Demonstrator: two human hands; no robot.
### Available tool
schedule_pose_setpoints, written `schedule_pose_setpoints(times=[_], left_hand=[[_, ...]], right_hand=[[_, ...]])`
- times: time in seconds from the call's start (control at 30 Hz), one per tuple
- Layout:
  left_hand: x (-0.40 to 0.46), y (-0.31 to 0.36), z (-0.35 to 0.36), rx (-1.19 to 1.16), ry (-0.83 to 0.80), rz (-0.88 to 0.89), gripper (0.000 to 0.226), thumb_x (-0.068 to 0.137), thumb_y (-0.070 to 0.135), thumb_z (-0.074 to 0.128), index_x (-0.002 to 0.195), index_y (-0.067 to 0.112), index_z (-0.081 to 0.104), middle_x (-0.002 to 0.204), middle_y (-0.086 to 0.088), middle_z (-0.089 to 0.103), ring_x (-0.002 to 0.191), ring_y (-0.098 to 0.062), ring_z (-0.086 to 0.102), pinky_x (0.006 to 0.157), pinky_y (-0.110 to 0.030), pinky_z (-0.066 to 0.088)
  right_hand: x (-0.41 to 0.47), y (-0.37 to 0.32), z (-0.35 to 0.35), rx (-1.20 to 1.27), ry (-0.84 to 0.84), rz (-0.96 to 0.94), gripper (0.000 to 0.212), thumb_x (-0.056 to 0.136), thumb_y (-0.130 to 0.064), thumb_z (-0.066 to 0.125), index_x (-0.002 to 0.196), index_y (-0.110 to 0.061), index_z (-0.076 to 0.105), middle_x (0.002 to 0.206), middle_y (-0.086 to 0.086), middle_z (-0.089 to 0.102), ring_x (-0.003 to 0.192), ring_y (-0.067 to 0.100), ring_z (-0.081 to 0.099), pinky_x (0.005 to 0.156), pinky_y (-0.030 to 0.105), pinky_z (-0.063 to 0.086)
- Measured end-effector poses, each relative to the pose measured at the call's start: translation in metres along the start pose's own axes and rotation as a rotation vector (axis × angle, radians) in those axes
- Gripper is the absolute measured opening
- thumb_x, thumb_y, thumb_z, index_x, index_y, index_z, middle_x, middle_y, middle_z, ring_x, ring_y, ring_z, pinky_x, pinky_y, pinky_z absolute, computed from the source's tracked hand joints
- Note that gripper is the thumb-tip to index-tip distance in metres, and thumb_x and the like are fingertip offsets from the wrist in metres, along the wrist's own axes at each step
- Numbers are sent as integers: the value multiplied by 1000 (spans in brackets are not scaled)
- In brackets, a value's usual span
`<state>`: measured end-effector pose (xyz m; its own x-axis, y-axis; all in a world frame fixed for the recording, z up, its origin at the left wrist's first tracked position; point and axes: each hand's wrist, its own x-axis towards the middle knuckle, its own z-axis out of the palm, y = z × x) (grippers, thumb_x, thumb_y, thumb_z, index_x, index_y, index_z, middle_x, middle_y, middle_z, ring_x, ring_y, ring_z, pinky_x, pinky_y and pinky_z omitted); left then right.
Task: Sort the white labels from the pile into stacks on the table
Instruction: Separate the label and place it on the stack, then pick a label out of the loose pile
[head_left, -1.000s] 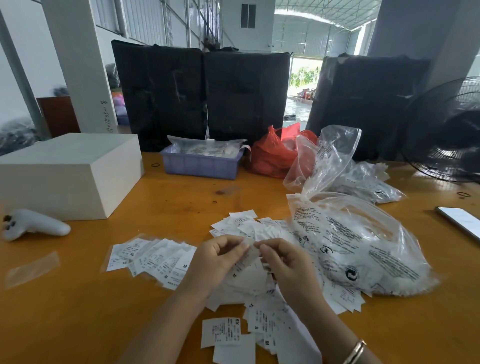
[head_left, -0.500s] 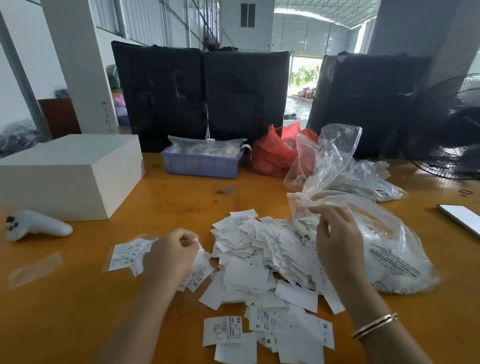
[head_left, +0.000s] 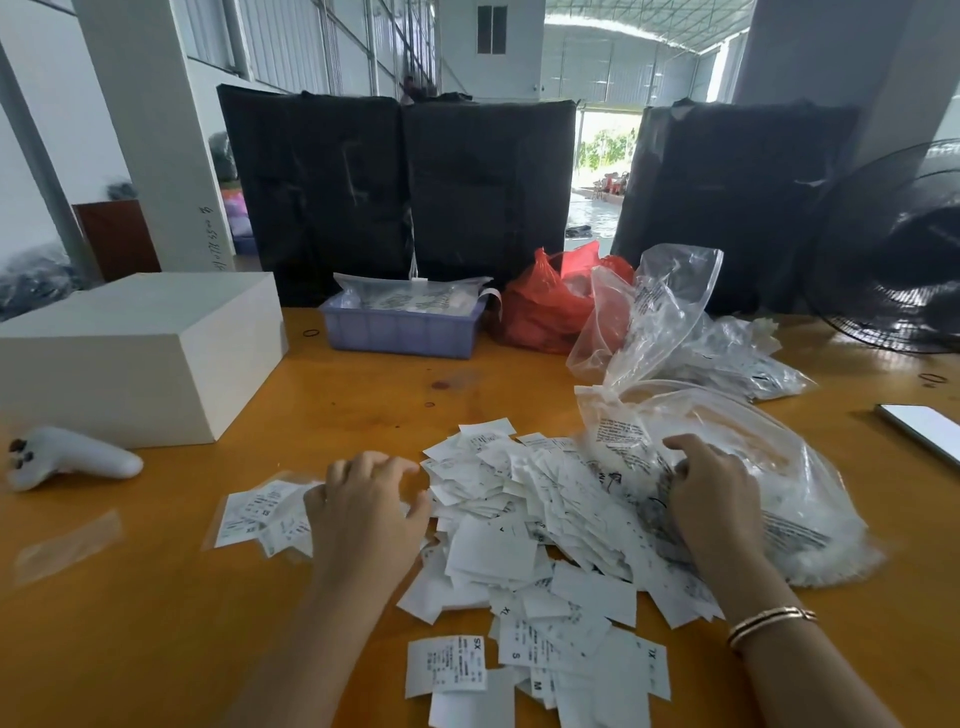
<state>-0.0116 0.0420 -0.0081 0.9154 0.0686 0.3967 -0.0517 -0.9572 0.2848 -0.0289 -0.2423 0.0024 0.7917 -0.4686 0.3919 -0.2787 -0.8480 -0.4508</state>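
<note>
Surface (head_left: 156, 649): orange wood, running wide to both sides. Bare stretch at the near-left corner and another in the middle, between the purple tray (head_left: 400, 332) at the far edge and the pile.

White box (head_left: 130, 353) sits toward the left edge, well apart from your hands. Clear bag (head_left: 810, 499) of labels lies right of centre, its mouth facing left toward the pile.

Pile of white labels (head_left: 540, 525) spreads across the centre and trails down to the near edge, slips lying at every angle, no common long axis. Several near the front edge show size print (S, M, XL) face up. One label (head_left: 447, 665) lies apart at the near edge, long axis roughly left-right.

Stack of labels (head_left: 260, 512) sits left of the pile, fanned, long axes tilted slightly up to the right.

Your left hand (head_left: 363, 519) rests palm down between stack and pile, fingers loosely curled, thumb out toward the pile; no label visibly held. Your right hand (head_left: 711, 493) lies palm down on the bag's near-left side, fingers spread and bent, pressing on the plastic; whether it pinches anything, you cannot tell. Bracelet (head_left: 769, 623) on that wrist.

White controller (head_left: 72, 457) near the left edge.
</note>
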Motion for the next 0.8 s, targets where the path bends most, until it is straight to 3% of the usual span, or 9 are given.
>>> schedule_pose_setpoints(times=[0.1, 0.23, 0.3, 0.47, 0.7, 0.8], left_hand=[[-2, 2, 1, -43, 1, 39, 30, 92, 48, 49, 118, 38, 57, 126, 13, 52, 119, -13, 40, 94, -32, 34], [-4, 4, 1, -68, -2, 76, 26, 93, 45, 48, 115, 38, 59, 123, 15, 54, 117, -11, 40, 92, -31, 34], [-5, 5, 1, -66, -5, 89, 25, 93, 45, 47, 115, 39, 58, 123, 17, 55, 117, -10, 40, 90, -28, 33], [-6, 5, 1, -69, 2, 109, 25, 94, 44, 46, 115, 39, 58, 122, 18, 56, 118, -9, 40, 90, -27, 34], [-6, 6, 1, -124, 28, 149, 22, 94, 40, 49, 111, 36, 62, 118, 18, 58, 116, -9, 42, 90, -27, 34], [-7, 9, 0, -196, 60, 210, 19, 92, 36, 56, 107, 31, 66, 112, 17, 61, 112, -10, 45, 88, -26, 33]], right_hand=[[-1, -1, -2, 36, 21, -6, 41, 87, 6, 52, 123, -10, 60, 99, 11, 67, 92, 29, 56, 85, 41, 45], [-1, -1, -6, 78, 13, 54, 37, 93, -3, 49, 129, -9, 58, 123, 17, 59, 106, 36, 56, 92, 47, 47], [-1, 1, -3, -4, -11, 35, 39, 94, -2, 47, 130, -11, 56, 120, 17, 62, 109, 35, 55, 95, 45, 44], [0, 3, 3, -49, -20, 13, 43, 90, 4, 47, 127, -13, 58, 100, 14, 69, 95, 30, 55, 88, 42, 41], [-1, 3, 2, 122, 222, -83, 33, 86, 1, 60, 115, -13, 67, 105, 12, 70, 112, 35, 52, 93, 42, 30], [-5, -4, -5, 214, 396, -199, 29, 83, 5, 64, 107, -8, 68, 99, 13, 71, 103, 36, 58, 87, 36, 28]])
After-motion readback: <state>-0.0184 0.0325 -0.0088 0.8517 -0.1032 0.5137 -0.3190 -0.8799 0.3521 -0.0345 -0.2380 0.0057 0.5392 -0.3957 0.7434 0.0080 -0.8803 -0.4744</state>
